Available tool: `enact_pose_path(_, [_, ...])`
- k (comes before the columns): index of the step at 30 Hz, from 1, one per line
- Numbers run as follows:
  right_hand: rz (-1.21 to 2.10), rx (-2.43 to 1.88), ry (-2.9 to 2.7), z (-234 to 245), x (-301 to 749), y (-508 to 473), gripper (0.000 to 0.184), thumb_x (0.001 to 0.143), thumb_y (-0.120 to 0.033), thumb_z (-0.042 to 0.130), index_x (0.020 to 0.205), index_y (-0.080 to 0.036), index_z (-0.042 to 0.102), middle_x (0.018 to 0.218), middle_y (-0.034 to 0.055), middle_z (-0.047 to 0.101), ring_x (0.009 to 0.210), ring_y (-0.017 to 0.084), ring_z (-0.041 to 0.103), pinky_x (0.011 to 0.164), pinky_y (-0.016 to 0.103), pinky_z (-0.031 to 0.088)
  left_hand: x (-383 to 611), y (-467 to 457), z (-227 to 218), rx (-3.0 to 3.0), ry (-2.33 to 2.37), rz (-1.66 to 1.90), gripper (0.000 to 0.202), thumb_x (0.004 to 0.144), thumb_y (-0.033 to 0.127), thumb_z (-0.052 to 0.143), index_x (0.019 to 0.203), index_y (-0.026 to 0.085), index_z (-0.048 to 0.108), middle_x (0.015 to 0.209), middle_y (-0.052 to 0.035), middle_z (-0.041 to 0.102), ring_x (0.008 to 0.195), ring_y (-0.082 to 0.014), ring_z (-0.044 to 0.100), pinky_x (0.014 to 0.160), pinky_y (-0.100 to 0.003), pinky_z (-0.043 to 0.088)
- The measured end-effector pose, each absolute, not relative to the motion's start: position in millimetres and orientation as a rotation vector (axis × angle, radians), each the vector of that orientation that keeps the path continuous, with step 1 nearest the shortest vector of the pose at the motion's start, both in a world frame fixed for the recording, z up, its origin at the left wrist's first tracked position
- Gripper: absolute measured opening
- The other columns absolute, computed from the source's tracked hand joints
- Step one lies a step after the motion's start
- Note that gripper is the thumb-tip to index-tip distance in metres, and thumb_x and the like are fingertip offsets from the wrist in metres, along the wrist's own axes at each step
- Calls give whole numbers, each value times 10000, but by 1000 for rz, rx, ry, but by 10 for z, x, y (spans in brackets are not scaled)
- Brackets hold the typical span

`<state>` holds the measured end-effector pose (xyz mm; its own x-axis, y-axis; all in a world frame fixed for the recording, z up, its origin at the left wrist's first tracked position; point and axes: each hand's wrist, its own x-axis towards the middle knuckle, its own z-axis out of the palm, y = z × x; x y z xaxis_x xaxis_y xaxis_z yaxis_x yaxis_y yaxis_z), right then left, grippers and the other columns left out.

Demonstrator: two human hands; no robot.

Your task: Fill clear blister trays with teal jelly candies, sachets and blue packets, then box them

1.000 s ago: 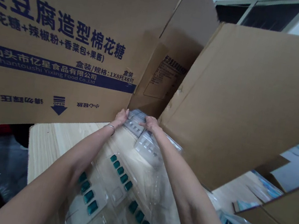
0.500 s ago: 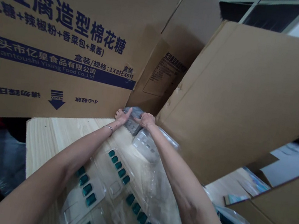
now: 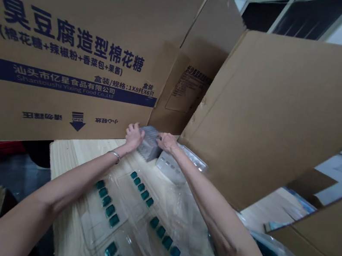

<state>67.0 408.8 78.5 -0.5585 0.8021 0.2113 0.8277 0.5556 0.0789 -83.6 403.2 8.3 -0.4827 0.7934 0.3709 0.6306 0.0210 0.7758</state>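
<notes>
Head view: the person's two bare hands reach to the far part of the pale wood-grain table (image 3: 71,153), to a greyish see-through stack of moulded plastic trays (image 3: 147,145)
Stack: upright on the table, one hand at each side
Left hand (image 3: 134,136): at the stack's left edge, fingers bent; whether they pinch it I cannot tell
Right hand (image 3: 167,140): at the stack's right rear edge, fingertips against it; firmness of the grip cannot be told
Change: half a second ago the left thumb stood up over the stack; now that hand sits lower at its side and more layered edges show, so the trays seem better lined up
Second pile: a shiny clear plastic tray pile (image 3: 169,167), just right of the stack, beneath the right forearm
Teal rows: clear shallow plastic trays (image 3: 94,224), nearer the wearer than the stack, hold glossy teal blocks (image 3: 167,242), five in each fully visible row
Carton: a large brown cardboard carton with blue print (image 3: 77,60), left of and behind the stack, contents hidden
</notes>
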Motion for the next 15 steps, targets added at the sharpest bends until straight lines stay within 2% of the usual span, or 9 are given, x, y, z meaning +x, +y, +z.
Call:
enact_pose_path(3, [-257,-1315,-2672,725,694,4081,288,907,-274,468,1063,-193,696,1070,98,653,1034,192,572,919,279,379,-804,3882,95,1871,1946,1507,354,851,403,497,1130,211,603,1260,-134,534,1225,-304,429,1039,-466,291])
enact_pose_path(6, [-244,-1313,-2656,674,702,4057,318,939,-275,415,1021,-172,704,1066,116,625,1013,188,555,913,289,370,-792,3824,63,2114,1768,1495,259,871,353,488,924,200,689,1114,-100,628,1131,-244,512,1026,-407,345])
enact_pose_path(9, [-224,-1318,-2631,646,698,4007,328,948,-280,400,1036,-164,694,1078,119,608,1005,186,544,903,280,365,-819,3822,38,2199,1689,1506,283,891,307,452,911,182,705,1089,-102,644,1086,-229,544,996,-400,390])
enact_pose_path(15, [-209,-1349,-2574,593,700,3961,381,972,-278,327,1033,-150,680,1092,121,590,1005,184,530,919,281,340,-863,3774,57,2168,1701,1494,275,877,313,485,929,185,723,1103,-114,637,1082,-247,546,1000,-420,375])
